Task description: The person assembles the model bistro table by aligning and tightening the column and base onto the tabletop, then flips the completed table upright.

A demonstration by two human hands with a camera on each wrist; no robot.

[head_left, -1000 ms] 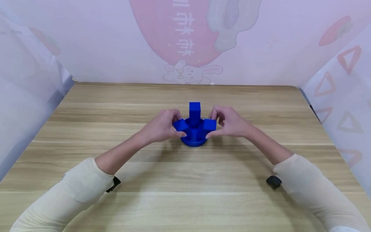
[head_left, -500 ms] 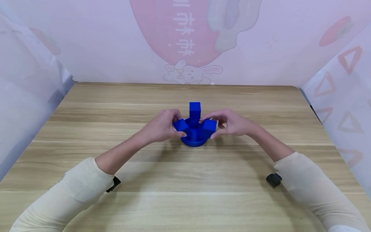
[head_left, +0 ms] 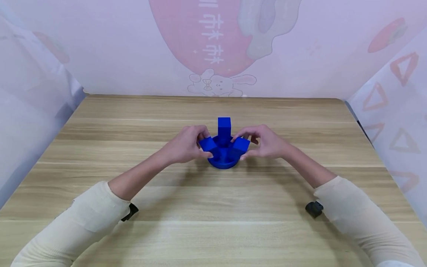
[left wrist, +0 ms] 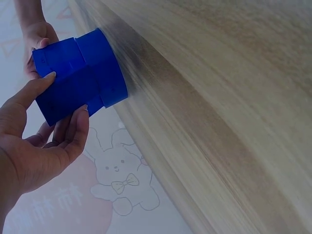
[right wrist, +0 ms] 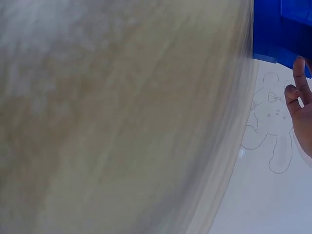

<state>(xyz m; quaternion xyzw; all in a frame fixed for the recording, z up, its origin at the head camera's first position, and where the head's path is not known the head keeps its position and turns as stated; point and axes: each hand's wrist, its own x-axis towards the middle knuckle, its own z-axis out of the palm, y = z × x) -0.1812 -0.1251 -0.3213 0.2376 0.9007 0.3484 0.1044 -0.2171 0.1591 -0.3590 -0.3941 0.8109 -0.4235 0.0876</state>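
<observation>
A blue round, shallow dish-like base [head_left: 223,164] stands on the table, with three square-ended blue blocks rising around it. My left hand [head_left: 186,145] pinches the left block [head_left: 208,144] between thumb and fingers; the left wrist view shows the thumb on one face of the blue piece [left wrist: 73,90] and fingertips at another. On the other side, my right hand [head_left: 265,141] pinches the right block [head_left: 241,144], index finger behind it and thumb at its near side. The rear block [head_left: 224,127] is untouched. Whether blocks and base are joined cannot be told.
The wooden table [head_left: 213,207] has wood-grain stripes. Behind it hangs a pale printed curtain [head_left: 116,48] with a rabbit drawing. Similar cloth flanks both sides. A small black device [head_left: 314,209] shows by the right sleeve.
My right index finger has moved from outside the right block to its inner rear side. The right block has turned slightly. The left hand has hardly moved.
</observation>
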